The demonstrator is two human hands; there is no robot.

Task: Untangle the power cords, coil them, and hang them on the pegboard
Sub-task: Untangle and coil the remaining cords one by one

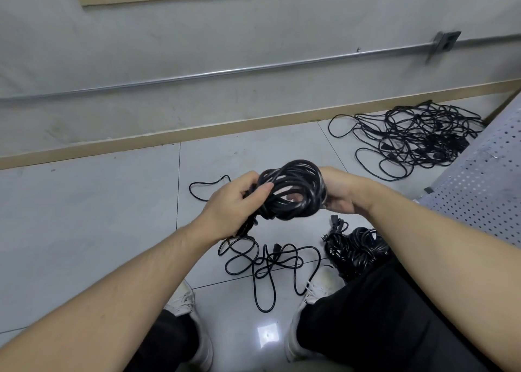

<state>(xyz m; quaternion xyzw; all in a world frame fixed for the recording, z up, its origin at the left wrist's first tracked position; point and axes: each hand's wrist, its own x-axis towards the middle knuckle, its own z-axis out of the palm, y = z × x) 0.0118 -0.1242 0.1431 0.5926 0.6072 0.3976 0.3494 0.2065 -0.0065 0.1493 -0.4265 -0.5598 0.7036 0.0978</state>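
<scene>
Mid-frame, both hands hold a thick black coil of glossy rubber power cord (293, 192) above the pale tiled floor (112, 216). Left hand (234, 205) has its grip closed round the coil's left side, thumb over the loops; right hand (338, 191) has its grip wrapped on the right side, palm w/ fingers mostly hidden behind the cord. A loose black tail (270, 261) drops from the left hand & sprawls in open loops on the floor at lower centre, so this cord looks approx. half to mostly wound, not finished. Just right of it, lower centre-right by the knee, sits a dark bundle of already-gathered cords (355, 247), plugs sticking out — prob. done coils, though can't tell how many. Upper right of the frame, near the skirting, a big tangled heap of thin black cords (414, 135) lies untouched. The grey perforated metal panel (479, 197) at the right edge, likely the pegboard, shows nothing hung on the part in view. Judging: early-to-mid stage; rest of coiling, the heap & all hanging left.
</scene>
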